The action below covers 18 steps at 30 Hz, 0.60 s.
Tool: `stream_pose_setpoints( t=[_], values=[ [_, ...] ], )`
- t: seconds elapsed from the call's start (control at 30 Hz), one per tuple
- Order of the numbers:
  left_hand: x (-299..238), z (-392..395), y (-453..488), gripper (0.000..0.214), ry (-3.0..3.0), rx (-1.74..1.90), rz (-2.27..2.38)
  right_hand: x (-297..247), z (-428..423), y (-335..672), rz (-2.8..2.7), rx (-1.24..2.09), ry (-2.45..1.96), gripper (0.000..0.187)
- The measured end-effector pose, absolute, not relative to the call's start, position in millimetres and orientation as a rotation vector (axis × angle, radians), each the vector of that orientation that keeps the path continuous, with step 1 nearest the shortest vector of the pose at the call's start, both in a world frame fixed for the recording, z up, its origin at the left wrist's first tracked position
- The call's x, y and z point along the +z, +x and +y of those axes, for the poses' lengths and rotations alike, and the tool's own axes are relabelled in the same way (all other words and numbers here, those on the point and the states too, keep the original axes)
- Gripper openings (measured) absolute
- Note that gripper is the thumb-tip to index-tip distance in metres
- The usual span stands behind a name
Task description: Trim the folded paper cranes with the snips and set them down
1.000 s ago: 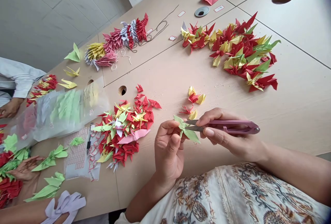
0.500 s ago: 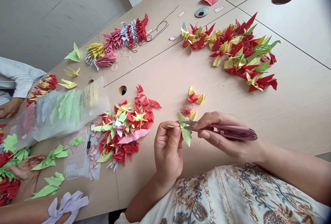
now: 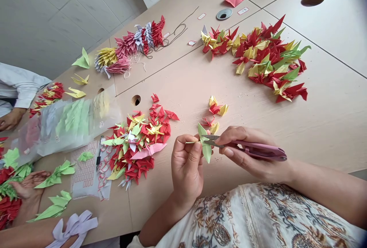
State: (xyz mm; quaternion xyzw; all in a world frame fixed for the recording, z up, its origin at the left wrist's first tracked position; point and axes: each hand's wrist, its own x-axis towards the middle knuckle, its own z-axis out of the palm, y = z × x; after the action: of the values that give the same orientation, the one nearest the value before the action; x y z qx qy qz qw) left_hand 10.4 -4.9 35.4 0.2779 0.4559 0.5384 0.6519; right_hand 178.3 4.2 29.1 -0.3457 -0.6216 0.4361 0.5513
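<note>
My left hand (image 3: 187,166) pinches a light green paper crane (image 3: 206,149) between thumb and fingers, its thin end poking out to the left. In my right hand (image 3: 252,154) are small scissors (image 3: 259,150) with pink-purple handles, their pointed blades at the crane's middle. Whether the tips press into the paper, I cannot tell. Just beyond the crane lie several small red and yellow cranes (image 3: 218,109). Left of my left hand sits a heap of red, yellow and green cranes (image 3: 140,137), with a pink one among them.
A larger pile of cranes (image 3: 266,57) lies at the back right. Strung cranes (image 3: 129,47) with loose dark thread (image 3: 174,36) rest at the back left. Plastic bags (image 3: 77,120), a label sheet (image 3: 84,167) and a pen (image 3: 99,154) are left. A co-worker's hand (image 3: 30,185) holds green cranes.
The scissors' handles have tilted slightly down towards me, and the blades have shifted a little against the green crane. My left hand stays almost still.
</note>
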Motion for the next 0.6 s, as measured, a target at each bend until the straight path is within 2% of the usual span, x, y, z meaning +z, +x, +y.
stream_pose_setpoints(
  t=[0.6],
  values=[
    [36.4,-4.8,10.9,0.024,0.624,1.227,1.065,22.6,-7.6,181.4,-1.237,1.016,-0.825,0.018]
  ],
)
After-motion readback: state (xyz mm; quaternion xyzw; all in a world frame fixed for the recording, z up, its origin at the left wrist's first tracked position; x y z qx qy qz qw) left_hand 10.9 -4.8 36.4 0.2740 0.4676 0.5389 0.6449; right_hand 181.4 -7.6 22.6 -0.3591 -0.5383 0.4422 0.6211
